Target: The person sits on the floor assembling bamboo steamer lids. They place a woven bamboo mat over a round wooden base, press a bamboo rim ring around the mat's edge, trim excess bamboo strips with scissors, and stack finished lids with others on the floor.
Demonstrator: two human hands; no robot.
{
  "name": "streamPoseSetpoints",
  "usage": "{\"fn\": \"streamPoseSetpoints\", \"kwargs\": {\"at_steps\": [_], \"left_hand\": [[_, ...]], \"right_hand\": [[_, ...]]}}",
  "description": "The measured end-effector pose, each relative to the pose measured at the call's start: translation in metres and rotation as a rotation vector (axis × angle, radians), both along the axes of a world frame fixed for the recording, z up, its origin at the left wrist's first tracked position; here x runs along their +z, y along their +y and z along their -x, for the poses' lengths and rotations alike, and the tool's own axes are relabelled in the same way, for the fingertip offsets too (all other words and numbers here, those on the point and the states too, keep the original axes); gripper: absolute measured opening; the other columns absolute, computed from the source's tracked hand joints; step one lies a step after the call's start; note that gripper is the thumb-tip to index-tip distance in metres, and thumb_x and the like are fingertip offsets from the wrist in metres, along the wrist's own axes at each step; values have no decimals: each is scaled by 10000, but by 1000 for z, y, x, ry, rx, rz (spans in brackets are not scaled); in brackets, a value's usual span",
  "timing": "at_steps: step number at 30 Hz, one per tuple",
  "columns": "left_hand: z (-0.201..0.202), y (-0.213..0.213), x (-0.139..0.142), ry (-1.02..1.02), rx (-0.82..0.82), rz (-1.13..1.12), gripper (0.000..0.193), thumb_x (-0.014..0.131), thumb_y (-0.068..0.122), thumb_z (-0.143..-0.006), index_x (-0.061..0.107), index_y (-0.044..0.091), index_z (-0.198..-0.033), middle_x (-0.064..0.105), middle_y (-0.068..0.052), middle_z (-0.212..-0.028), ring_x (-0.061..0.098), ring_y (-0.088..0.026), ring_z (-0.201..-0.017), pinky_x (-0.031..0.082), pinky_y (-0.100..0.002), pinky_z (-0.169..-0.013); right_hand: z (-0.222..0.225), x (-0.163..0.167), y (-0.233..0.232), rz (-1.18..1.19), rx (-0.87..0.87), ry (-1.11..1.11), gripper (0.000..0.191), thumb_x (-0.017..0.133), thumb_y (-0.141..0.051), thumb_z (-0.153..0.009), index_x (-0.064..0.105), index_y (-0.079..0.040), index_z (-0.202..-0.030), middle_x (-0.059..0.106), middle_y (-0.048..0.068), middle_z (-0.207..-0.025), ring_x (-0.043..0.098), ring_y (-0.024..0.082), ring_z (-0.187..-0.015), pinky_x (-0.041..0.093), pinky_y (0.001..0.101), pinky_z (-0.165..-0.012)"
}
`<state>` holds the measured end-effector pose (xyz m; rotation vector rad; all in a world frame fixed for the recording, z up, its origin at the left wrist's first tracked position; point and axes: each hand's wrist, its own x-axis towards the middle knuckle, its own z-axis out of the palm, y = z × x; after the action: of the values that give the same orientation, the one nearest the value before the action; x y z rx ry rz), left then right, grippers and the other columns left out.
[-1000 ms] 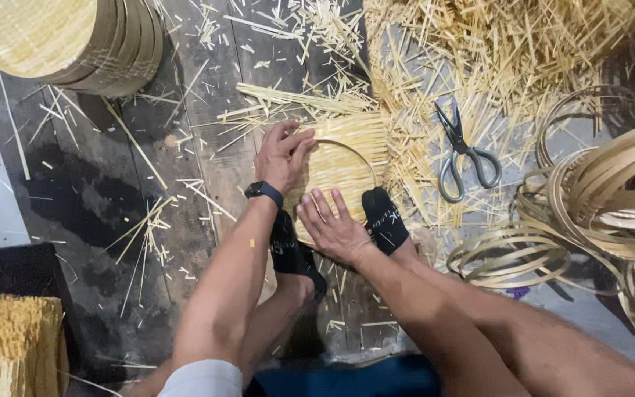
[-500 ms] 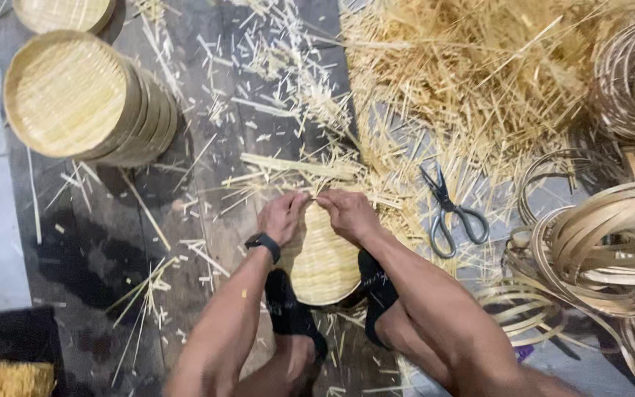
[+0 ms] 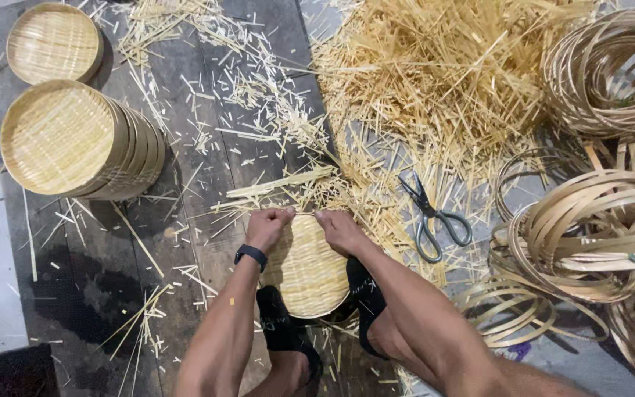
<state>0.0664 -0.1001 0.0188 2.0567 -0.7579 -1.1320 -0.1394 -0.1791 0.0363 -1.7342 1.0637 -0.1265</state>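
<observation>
The fingers of the left hand (image 3: pixel 268 226) and the right hand (image 3: pixel 338 229) are curled shut and pinching the far rim of a small round woven bamboo tray (image 3: pixel 307 270), knuckles nearly touching at the top edge. Half a second earlier the hands sat in much the same grip, and a second ago they lay flat and spread over the tray, so the work has shifted from pressing the weave down to gripping and working its rim. The tray rests on the dark wooden floor (image 3: pixel 104 279) between two feet in black socks (image 3: pixel 282 331), which brace its near edge. A black wristband (image 3: pixel 250 256) circles the left wrist. Just right of the hands lie grey metal scissors (image 3: pixel 429 217), untouched, among short pale bamboo offcuts. Far right, a big loose heap of bamboo splints (image 3: pixel 442 73) spreads out, and coiled bamboo hoop strips (image 3: pixel 597 228) pile at the right edge. To the far left a stack of finished round woven trays (image 3: pixel 75 140) stands, with another single tray (image 3: pixel 53 43) beyond it.
</observation>
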Motion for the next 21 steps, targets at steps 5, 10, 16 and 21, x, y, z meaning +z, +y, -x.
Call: {"fn": "streamPoseSetpoints", "kwargs": {"at_steps": [5, 10, 16, 21], "left_hand": [[3, 6, 26, -35, -30, 4, 467, 706, 479, -873, 794, 21, -867, 670, -104, -665, 588, -198, -592, 486, -396, -588], [-2, 20, 17, -315, -222, -32, 747, 451, 636, -1004, 735, -21, -792, 627, -263, -729, 589, -389, -703, 459, -506, -692], [-15, 16, -8, -103, -230, 5, 802, 521, 665, -976, 639, -98, -760, 609, -201, -665, 548, -311, -663, 473, -486, -665], [-7, 29, 14, 74, -213, 126, 506, 676, 521, -901, 758, 28, -979, 672, -47, -743, 607, -141, -695, 498, -341, -654]], "right_hand": [[-6, -8, -8, -92, -47, -90, 544, 404, -424, -1038, 676, 42, -975, 725, 237, -897, 674, 328, -832, 505, 444, -822], [-1, -7, -8, -75, -34, 32, 588, 385, -456, -1058, 681, 46, -984, 708, 267, -918, 654, 367, -844, 493, 453, -841], [-4, -1, -6, -71, 22, -54, 605, 354, -494, -1066, 664, 25, -1089, 696, 264, -1014, 636, 386, -917, 483, 470, -871], [73, 86, -60, 387, 442, 264, 597, 614, -477, -968, 598, 35, -1274, 580, 278, -1292, 553, 447, -1164, 443, 520, -959]]}}
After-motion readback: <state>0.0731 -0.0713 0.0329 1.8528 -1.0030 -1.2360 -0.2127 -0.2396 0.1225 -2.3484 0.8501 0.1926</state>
